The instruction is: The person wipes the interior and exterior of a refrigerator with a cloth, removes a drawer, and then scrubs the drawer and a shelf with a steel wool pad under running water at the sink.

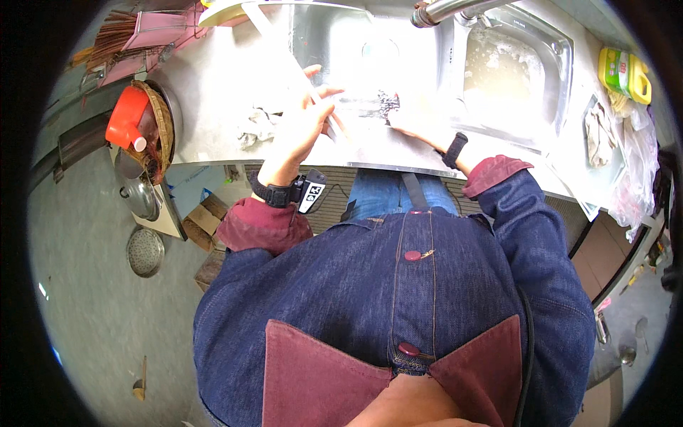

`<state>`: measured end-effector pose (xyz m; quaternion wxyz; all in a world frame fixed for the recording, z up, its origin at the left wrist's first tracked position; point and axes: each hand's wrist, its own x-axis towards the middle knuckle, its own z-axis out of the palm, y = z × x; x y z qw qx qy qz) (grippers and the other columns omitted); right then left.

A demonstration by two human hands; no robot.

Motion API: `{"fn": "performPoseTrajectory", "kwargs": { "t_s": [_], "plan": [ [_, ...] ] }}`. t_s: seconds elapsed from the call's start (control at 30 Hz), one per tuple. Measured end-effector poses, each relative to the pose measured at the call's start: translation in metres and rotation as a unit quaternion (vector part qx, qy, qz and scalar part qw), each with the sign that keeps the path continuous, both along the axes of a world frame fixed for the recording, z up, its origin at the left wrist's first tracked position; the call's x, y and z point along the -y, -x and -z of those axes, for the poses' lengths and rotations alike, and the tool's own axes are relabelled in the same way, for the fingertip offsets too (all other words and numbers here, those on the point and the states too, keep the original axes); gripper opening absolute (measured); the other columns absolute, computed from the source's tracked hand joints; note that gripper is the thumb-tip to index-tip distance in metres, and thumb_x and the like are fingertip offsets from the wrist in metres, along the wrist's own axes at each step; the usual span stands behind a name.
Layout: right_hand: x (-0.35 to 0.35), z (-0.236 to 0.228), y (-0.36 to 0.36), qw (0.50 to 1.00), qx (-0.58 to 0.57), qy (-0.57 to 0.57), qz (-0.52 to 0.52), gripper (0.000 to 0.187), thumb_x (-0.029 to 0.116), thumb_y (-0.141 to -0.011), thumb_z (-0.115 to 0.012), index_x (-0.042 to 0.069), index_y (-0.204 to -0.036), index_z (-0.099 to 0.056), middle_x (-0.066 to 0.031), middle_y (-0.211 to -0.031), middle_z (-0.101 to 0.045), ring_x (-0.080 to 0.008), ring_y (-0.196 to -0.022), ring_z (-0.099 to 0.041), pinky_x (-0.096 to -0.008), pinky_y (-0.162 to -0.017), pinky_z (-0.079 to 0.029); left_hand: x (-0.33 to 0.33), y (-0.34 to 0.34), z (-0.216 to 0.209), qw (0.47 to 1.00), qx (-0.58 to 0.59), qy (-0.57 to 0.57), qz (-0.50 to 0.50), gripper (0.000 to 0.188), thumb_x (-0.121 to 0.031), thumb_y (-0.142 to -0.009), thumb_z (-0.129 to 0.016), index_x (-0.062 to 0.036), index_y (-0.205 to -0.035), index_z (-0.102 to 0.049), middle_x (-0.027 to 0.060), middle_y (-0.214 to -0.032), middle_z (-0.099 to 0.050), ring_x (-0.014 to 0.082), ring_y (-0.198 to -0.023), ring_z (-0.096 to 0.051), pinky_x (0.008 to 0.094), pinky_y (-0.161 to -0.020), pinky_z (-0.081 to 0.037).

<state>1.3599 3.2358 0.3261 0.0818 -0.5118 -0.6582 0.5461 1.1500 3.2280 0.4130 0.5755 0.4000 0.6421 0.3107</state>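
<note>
My left hand (307,121) is closed around a long, pale, straight bar (274,39) over the near edge of the left sink basin (324,35). The bar slants from the upper left down to my fingers; glare hides what kind of thing it is. My right hand (413,122), nearly washed out by the light, pinches a dark, speckled scouring pad (388,103) just right of the bar's lower end. A crumpled pale cloth (260,127) lies on the counter beside my left hand.
The right basin (501,78) holds cloudy, foamy water, with a metal faucet (448,10) above. A yellow-green jug (625,75), a rag (600,135) and plastic bags (637,164) are at the right. A red-orange dipper (130,117) in a basket (162,128) stands at the left.
</note>
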Motion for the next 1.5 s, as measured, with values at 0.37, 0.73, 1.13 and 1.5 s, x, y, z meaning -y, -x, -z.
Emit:
{"fn": "performPoseTrajectory", "kwargs": {
  "t_s": [0.37, 0.73, 1.13, 1.5],
  "plan": [
    [-0.021, 0.005, -0.002, 0.991, -0.125, -0.033, 0.033, 0.032, 0.012, -0.091, -0.060, 0.002, -0.121, -0.067, -0.0188, -0.104, -0.071, -0.0283, -0.089, -0.067, -0.0423, -0.080, -0.054, 0.002, 0.011, 0.003, 0.999, 0.020, -0.025, 0.037, 0.061, -0.010, -0.096, -0.056, -0.0094, -0.150, -0.029, 0.0142, -0.121, -0.068, 0.0064, -0.072, -0.056, 0.0198, -0.058, -0.046],
    [-0.112, 0.016, 0.082, 0.906, -0.133, -0.400, -0.028, 0.050, 0.006, -0.090, -0.053, 0.004, -0.140, -0.052, -0.0228, -0.127, -0.055, -0.0379, -0.107, -0.060, -0.0450, -0.094, -0.051, 0.003, 0.013, 0.002, 0.998, 0.042, -0.006, 0.054, 0.066, -0.003, -0.093, -0.050, -0.0106, -0.151, -0.020, 0.0182, -0.132, -0.063, 0.0110, -0.075, -0.060, 0.0241, -0.060, -0.052],
    [-0.087, -0.009, 0.088, 0.958, -0.101, -0.269, -0.018, 0.049, 0.000, -0.086, -0.053, 0.008, -0.134, -0.060, -0.0167, -0.123, -0.057, -0.0367, -0.100, -0.066, -0.0426, -0.081, -0.054, 0.004, 0.027, 0.000, 0.998, 0.060, 0.009, 0.036, 0.073, -0.001, -0.093, -0.050, -0.0087, -0.154, -0.012, 0.0211, -0.134, -0.057, 0.0166, -0.080, -0.067, 0.0273, -0.063, -0.055],
    [-0.146, 0.118, 0.092, 0.992, 0.102, -0.074, -0.010, 0.062, 0.004, -0.081, -0.057, 0.001, -0.142, -0.046, -0.0299, -0.141, -0.045, -0.0472, -0.123, -0.054, -0.0494, -0.105, -0.046, 0.009, 0.028, 0.001, 0.995, 0.088, 0.036, 0.035, 0.079, 0.006, -0.089, -0.046, -0.0088, -0.155, -0.003, 0.0261, -0.140, -0.053, 0.0194, -0.074, -0.068, 0.0284, -0.066, -0.056]
  ]
}}
